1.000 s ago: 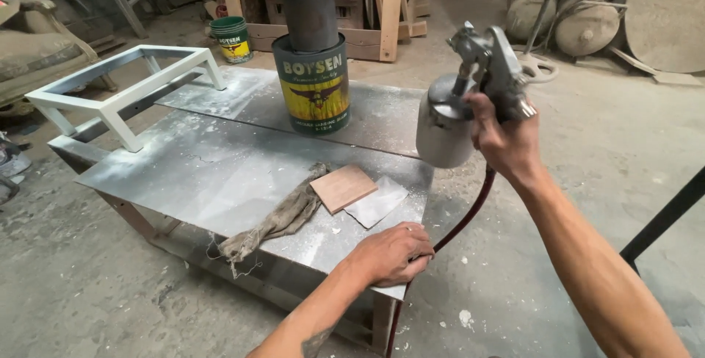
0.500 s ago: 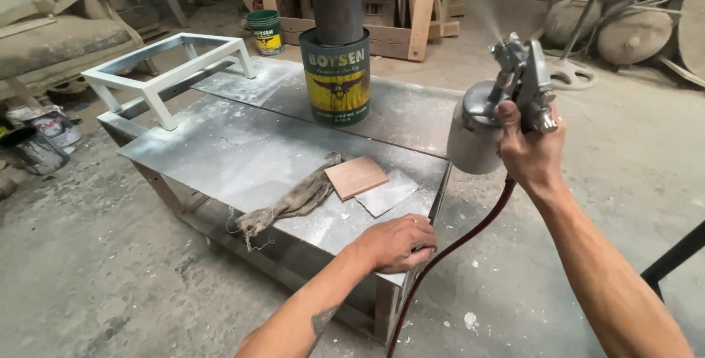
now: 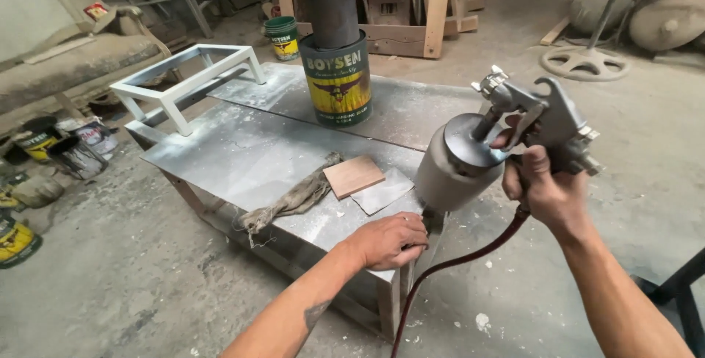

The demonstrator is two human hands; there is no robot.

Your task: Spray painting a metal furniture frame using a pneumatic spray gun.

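My right hand [image 3: 547, 193] grips the handle of a metal spray gun [image 3: 540, 119] with a grey cup [image 3: 459, 163] hanging under it, held over the near right corner of a low metal table [image 3: 242, 152]. A dark red hose [image 3: 455, 266] runs down from the gun. My left hand [image 3: 385, 240] rests on the table's near edge, fingers curled over the corner. Just beyond that hand lie a small brown wooden block [image 3: 354, 176], a grey sheet of sandpaper [image 3: 383, 190] and a dirty rag [image 3: 290, 202].
A green and yellow paint can [image 3: 338, 82] stands at the back of the table under a dark pipe. A white metal frame [image 3: 187, 82] sits at the far left end. Several paint cans [image 3: 51, 149] stand on the floor at left. Wooden pallets are behind.
The spray gun has tilted and come lower and closer to the table corner. My view has shifted right. My left hand has stayed on the table edge.
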